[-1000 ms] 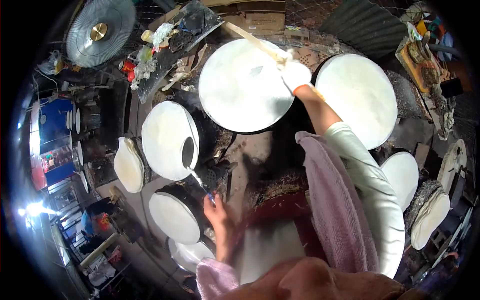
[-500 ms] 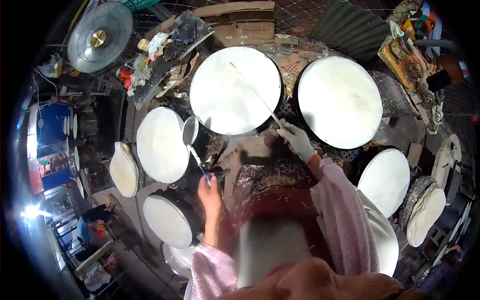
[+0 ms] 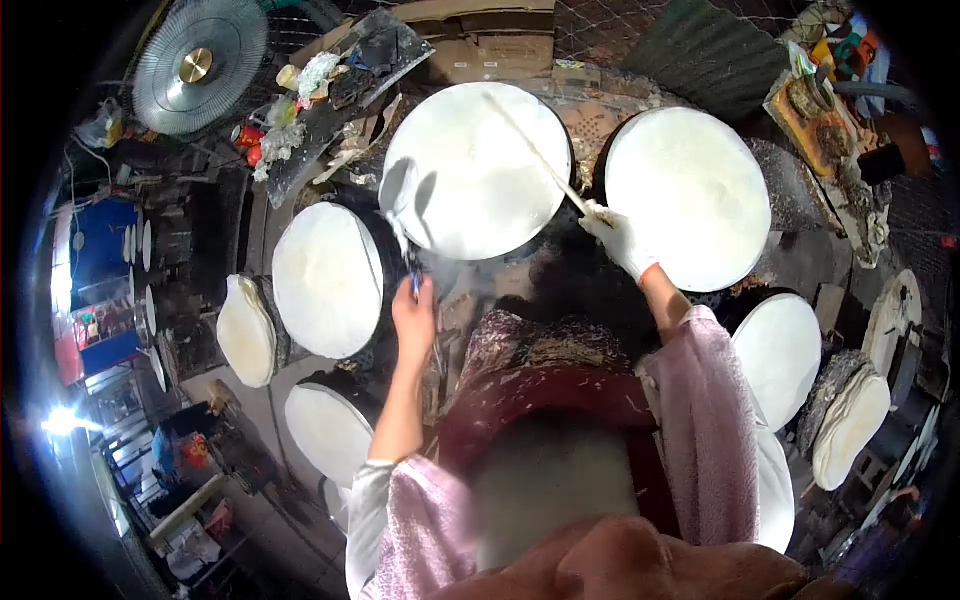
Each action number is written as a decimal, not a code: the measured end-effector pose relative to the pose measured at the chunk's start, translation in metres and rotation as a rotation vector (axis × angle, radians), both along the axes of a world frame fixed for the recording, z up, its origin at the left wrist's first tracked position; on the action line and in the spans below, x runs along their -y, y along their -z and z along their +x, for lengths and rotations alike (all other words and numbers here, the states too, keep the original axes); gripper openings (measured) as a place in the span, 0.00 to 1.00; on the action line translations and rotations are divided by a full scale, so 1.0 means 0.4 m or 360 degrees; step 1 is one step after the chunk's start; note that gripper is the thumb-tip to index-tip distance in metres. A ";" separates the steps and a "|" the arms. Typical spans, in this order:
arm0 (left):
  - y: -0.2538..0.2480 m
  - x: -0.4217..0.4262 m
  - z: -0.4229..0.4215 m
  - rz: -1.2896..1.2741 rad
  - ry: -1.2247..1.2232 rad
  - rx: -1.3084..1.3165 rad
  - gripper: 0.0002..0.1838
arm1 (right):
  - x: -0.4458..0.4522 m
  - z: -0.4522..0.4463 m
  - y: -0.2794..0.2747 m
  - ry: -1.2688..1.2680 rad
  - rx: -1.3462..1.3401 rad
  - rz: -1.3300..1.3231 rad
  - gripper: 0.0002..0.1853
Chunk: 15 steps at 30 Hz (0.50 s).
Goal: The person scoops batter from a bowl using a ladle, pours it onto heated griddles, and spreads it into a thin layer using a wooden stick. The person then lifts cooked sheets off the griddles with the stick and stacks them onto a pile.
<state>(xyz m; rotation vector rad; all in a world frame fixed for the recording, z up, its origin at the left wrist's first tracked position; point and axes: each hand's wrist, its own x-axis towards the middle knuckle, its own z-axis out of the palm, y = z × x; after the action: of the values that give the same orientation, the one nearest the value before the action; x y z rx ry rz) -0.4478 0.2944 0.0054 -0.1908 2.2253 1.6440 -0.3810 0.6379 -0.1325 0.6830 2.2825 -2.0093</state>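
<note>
My bare left hand (image 3: 413, 315) is closed on the handle of a ladle (image 3: 398, 188). The round ladle head hangs over the left edge of a large round griddle coated white (image 3: 490, 190), with a dark shadow beside it. My gloved right hand (image 3: 622, 242) grips a long thin stick (image 3: 540, 155), which slants up and left across the same coated surface. Whether the stick touches the coating I cannot tell. Just behind the glove is a second white-coated griddle (image 3: 690, 190). Another coated round (image 3: 328, 280) lies left of my left hand.
More white rounds sit at the lower left (image 3: 328, 430) and right (image 3: 778, 355). Stacks of pale flat sheets lie at far left (image 3: 247, 332) and far right (image 3: 850, 435). A fan (image 3: 200, 67) stands upper left; a cluttered board (image 3: 345, 110) is beside it.
My left hand has moved up with the ladle, from beside the left round to the large griddle's edge. My right hand and stick have shifted right and slightly up.
</note>
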 end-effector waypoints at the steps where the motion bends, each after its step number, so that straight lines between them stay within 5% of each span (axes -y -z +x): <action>1: 0.004 -0.021 -0.058 0.0073 0.0046 0.0041 0.10 | 0.003 -0.002 -0.019 -0.0131 0.0081 0.0081 0.20; 4: 0.029 -0.099 -0.238 0.0238 0.0302 0.0083 0.09 | 0.093 0.035 -0.197 -0.0073 0.0468 -0.0072 0.28; 7: 0.085 -0.191 -0.396 0.0331 0.0507 0.0196 0.09 | 0.151 0.117 -0.175 -0.0041 0.0306 0.0147 0.28; 8: 0.113 -0.208 -0.429 0.0359 0.0563 0.0270 0.09 | 0.157 0.160 -0.115 0.0089 0.0239 -0.0185 0.27; 11: 0.166 -0.224 -0.456 0.0398 0.0672 0.0474 0.09 | 0.248 0.223 -0.067 0.0680 0.0013 -0.0167 0.29; 13: 0.139 -0.200 -0.410 0.0345 0.0668 0.0572 0.08 | 0.339 0.205 -0.052 0.0705 0.0217 -0.0261 0.28; 15: 0.112 -0.158 -0.360 0.0327 0.0667 0.0676 0.09 | 0.427 0.149 -0.073 0.0720 0.0327 -0.0819 0.26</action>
<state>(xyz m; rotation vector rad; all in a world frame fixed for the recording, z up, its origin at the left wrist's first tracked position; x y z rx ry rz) -0.5917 0.3576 -0.0393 -0.0122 1.6367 1.4288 -0.3214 0.4669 -0.1031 1.3499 1.4910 -2.4190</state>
